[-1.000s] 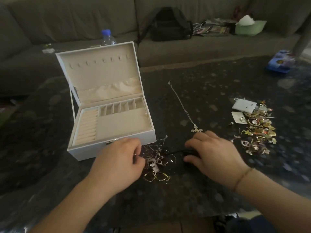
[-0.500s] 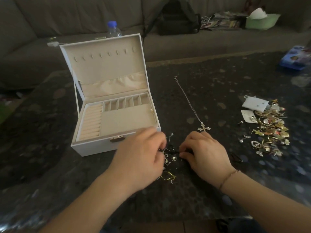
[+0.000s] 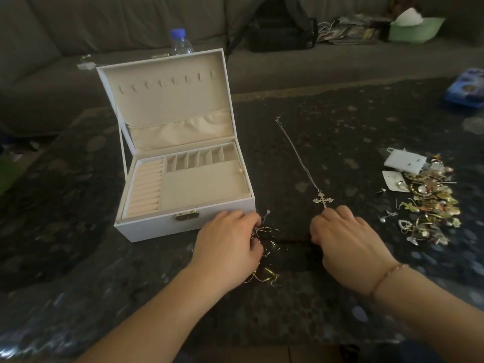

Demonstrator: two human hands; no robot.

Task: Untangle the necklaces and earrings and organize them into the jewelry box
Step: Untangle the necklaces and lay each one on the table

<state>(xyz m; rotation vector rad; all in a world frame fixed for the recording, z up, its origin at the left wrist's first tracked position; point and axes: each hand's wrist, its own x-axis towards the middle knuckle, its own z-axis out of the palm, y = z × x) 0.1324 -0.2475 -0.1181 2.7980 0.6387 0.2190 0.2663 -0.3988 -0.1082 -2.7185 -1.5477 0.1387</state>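
A white jewelry box (image 3: 146,226) stands open on the dark table, its cream compartments bare. Just in front of its right corner lies a tangled clump of jewelry (image 3: 267,242). My left hand (image 3: 227,247) grips the clump's left side with curled fingers. My right hand (image 3: 343,242) pinches a dark cord (image 3: 293,241) stretched out from the clump. A silver cross necklace (image 3: 322,199) lies straight on the table just beyond my right knuckles. A gold earring (image 3: 269,275) lies by my left wrist.
A pile of gold and silver earrings with white cards (image 3: 427,203) lies at the right. A blue pack (image 3: 466,87) sits far right. Behind the table a grey sofa holds a water bottle (image 3: 180,44), black bag (image 3: 280,24), magazines and a green tissue box (image 3: 416,28).
Both hands closed in on the tangle, then my right hand drew away to the right, stretching a dark cord out of it. The view shifted slightly.
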